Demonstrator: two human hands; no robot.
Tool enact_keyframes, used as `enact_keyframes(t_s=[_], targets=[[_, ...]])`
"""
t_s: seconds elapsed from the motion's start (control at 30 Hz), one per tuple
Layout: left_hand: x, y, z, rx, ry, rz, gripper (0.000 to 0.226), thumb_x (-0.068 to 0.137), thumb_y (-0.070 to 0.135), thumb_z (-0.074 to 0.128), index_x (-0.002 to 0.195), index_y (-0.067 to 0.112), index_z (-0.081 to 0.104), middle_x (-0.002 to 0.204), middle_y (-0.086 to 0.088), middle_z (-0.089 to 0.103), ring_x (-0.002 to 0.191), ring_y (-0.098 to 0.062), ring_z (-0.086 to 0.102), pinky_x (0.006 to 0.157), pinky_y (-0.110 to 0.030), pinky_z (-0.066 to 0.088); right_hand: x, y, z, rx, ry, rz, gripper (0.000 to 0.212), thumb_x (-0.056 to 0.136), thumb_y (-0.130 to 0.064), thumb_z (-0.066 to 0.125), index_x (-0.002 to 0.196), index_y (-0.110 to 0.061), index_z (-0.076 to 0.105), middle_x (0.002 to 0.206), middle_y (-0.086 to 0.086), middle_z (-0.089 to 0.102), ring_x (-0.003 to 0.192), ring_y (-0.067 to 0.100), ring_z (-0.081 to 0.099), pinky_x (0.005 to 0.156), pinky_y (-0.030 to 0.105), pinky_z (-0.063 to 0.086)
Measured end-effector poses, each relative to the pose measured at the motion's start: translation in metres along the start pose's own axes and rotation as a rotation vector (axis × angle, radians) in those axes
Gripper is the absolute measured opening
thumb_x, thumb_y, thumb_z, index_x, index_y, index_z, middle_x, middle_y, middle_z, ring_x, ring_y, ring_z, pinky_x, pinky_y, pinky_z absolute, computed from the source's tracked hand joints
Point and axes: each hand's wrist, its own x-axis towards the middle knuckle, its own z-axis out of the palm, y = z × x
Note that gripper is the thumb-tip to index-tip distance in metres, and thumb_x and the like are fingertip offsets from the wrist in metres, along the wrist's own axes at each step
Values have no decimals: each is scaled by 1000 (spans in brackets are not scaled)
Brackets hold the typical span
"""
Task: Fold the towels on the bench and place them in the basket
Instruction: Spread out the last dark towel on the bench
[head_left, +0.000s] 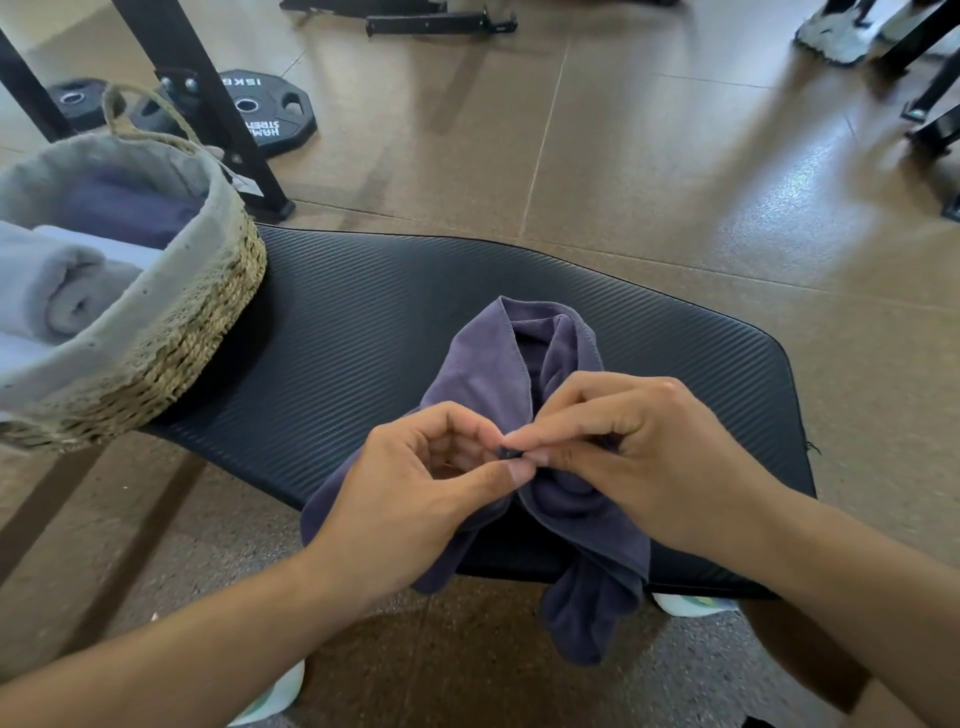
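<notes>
Gym floor: plate (265, 111) reads "15K"; left hand (415, 483), right hand (639, 457) pinch towel (478, 369).

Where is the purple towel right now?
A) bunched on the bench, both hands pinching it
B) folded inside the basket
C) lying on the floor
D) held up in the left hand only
A: the purple towel lies bunched on the bench, its near end hanging off the edge, with the left hand and right hand pinching the same bit of it.

Gym: weight plates (260, 111), padded bench (363, 322)
</notes>
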Motion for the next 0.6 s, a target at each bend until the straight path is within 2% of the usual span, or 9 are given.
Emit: enact_keyframes(t_s=[0.23,0.4,0.5,0.6], targets=[[-1,4,1,-47,-15,-2,13,70,17,83,78,23,75,82,-7,78,80,-13,74,71,-17,53,1,0,-1,-3,22,-3,20,83,-22,82,99,-34,81,87,-14,75,83,9,73,73,32,58],[-1,3,0,-25,-24,-1,16,66,17,85,74,25,74,79,-8,77,77,-15,74,70,-20,55,1,-1,-3,-27,7,-26,18,83,-25,81,99,-33,82,88,-18,74,84,5,72,74,29,58],[0,2,0,-17,-20,-5,17,65,19,86,75,25,75,81,-9,78,78,-17,74,73,-24,57,0,-1,-4,-42,3,-24,18,82,-26,82,99,-33,82,86,-17,74,81,7,72,72,27,57],[0,2,0,-10,-19,-2,17,63,22,86,75,27,76,80,-7,78,78,-15,74,72,-22,56,0,0,-4,-51,5,-20,18,81,-28,82,99,-34,81,83,-15,73,76,11,69,67,22,53]])
